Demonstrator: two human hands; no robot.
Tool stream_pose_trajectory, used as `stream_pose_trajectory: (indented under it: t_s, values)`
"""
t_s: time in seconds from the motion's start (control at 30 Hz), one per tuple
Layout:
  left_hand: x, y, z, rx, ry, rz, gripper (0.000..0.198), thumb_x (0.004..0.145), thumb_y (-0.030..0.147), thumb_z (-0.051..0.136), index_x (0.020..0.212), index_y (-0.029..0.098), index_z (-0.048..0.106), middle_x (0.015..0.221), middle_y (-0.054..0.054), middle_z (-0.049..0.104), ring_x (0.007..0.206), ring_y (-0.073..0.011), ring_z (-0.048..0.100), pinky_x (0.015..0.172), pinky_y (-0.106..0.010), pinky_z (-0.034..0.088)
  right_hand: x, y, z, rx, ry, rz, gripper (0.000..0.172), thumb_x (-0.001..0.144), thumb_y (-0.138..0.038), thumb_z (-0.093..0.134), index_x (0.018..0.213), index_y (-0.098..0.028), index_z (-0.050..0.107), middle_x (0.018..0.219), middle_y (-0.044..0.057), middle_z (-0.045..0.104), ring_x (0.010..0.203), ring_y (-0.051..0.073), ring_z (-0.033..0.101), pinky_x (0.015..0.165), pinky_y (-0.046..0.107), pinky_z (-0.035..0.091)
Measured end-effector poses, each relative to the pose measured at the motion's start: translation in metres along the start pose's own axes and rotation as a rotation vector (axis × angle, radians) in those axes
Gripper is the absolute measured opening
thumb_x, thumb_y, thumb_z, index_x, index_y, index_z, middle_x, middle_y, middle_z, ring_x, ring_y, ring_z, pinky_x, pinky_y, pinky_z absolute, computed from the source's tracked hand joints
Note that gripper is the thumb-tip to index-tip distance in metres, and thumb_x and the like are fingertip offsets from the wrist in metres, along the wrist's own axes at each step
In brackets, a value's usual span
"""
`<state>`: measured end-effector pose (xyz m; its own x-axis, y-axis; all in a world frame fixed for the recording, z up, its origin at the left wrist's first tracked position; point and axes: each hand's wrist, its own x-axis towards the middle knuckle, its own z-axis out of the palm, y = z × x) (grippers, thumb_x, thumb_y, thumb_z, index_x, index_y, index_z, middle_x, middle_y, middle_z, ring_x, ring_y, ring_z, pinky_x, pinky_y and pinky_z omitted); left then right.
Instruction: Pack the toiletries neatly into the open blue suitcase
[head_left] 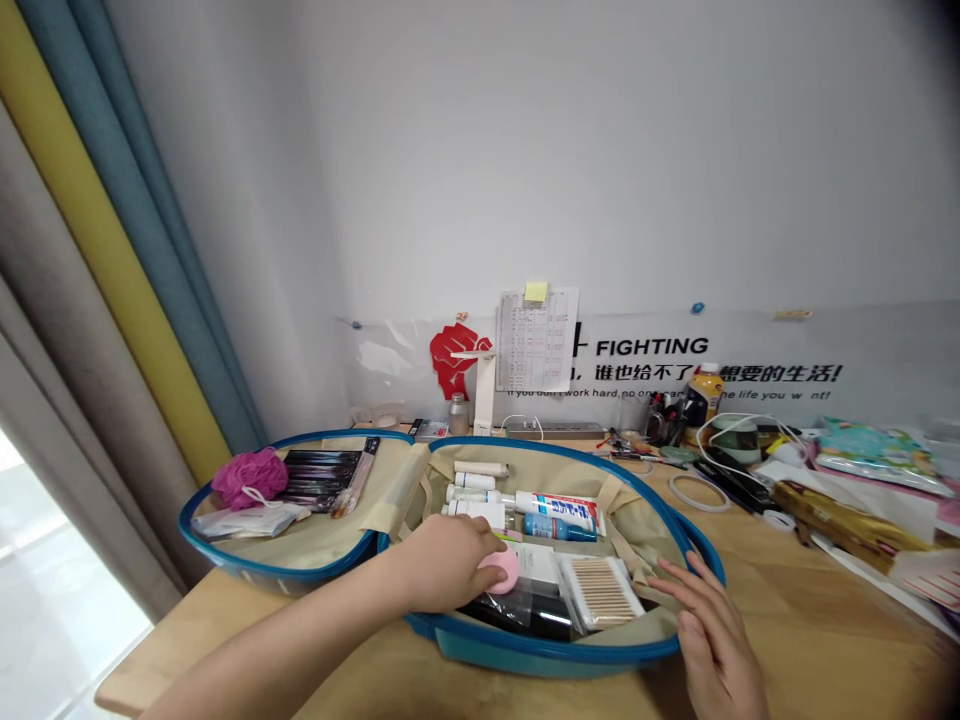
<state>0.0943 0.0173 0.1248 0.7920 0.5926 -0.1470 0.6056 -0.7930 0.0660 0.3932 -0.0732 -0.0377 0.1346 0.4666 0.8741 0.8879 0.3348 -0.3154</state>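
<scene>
A left hand (448,560) is clamped, thumb and fingers, on a pink round pad (508,565) between eight and nine o'clock in the right half of an open blue-rimmed case (540,650) on a wooden counter (795,610). The right hand (709,620) — fingers apart — is at the rim near four o'clock. A toothpaste tube (559,510) lies toward twelve, cotton swabs (604,590) toward four. The step appears to be lifting or laying down the pad — which cannot be told; the next move seems to call for a light touch.

Head-worn view, facing forward and down, hands (450,565) near, desk (825,620) below, wall (562,150) beyond
</scene>
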Motion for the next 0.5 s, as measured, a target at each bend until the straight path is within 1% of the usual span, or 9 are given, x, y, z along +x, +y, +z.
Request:
stream_pose_trajectory:
  t_s: [0.07,0.17,0.23,0.33,0.43,0.5]
  values:
    - [0.004,-0.007,0.002,-0.032,0.001,0.010,0.042,0.095,0.029,0.037,0.132,0.020,0.056,0.132,-0.011,0.060,0.119,-0.0298,0.057,0.098,-0.046,0.047,0.001,-0.001,-0.001,0.000,-0.010,0.004,0.032,0.096,-0.036,0.036,0.101,-0.024,0.066,0.110,0.010,0.068,0.125,0.032,0.052,0.090,0.052,0.049]
    - [0.013,-0.020,0.008,-0.063,-0.069,0.078,0.048,0.091,0.018,0.042,0.137,0.022,0.052,0.147,-0.008,0.048,0.134,-0.0232,0.045,0.111,-0.037,0.036,0.003,-0.002,-0.002,-0.004,-0.020,-0.014,0.031,0.096,-0.034,0.036,0.102,-0.024,0.065,0.111,0.009,0.067,0.125,0.032,0.052,0.089,0.052,0.049]
    - [0.018,-0.028,0.012,-0.080,-0.132,0.110,0.053,0.089,0.017,0.045,0.142,0.023,0.047,0.153,-0.007,0.039,0.140,-0.0223,0.037,0.114,-0.036,0.032,0.004,-0.002,-0.002,-0.007,-0.018,-0.027,0.031,0.096,-0.033,0.036,0.102,-0.024,0.065,0.111,0.009,0.067,0.124,0.032,0.053,0.089,0.052,0.049]
    - [0.025,-0.035,0.019,-0.092,-0.214,0.121,0.057,0.090,0.022,0.047,0.147,0.022,0.039,0.157,-0.009,0.028,0.144,-0.0272,0.028,0.116,-0.043,0.029,0.003,-0.002,-0.001,-0.013,-0.005,-0.030,0.030,0.096,-0.031,0.036,0.102,-0.024,0.064,0.111,0.009,0.067,0.124,0.032,0.052,0.089,0.051,0.048]
    - [0.027,-0.037,0.023,-0.105,-0.271,0.123,0.055,0.094,0.026,0.041,0.149,0.023,0.035,0.159,-0.008,0.020,0.146,-0.0291,0.020,0.117,-0.046,0.024,0.003,-0.001,0.000,-0.015,0.001,-0.033,0.030,0.096,-0.031,0.035,0.102,-0.024,0.064,0.110,0.009,0.067,0.125,0.032,0.051,0.089,0.050,0.048]
    - [0.027,-0.037,0.025,-0.117,-0.297,0.120,0.054,0.096,0.028,0.037,0.150,0.024,0.033,0.160,-0.008,0.018,0.146,-0.0291,0.018,0.117,-0.047,0.022,0.004,-0.002,0.000,-0.015,-0.009,-0.039,0.030,0.096,-0.031,0.035,0.103,-0.023,0.064,0.111,0.009,0.067,0.125,0.031,0.051,0.090,0.050,0.048]
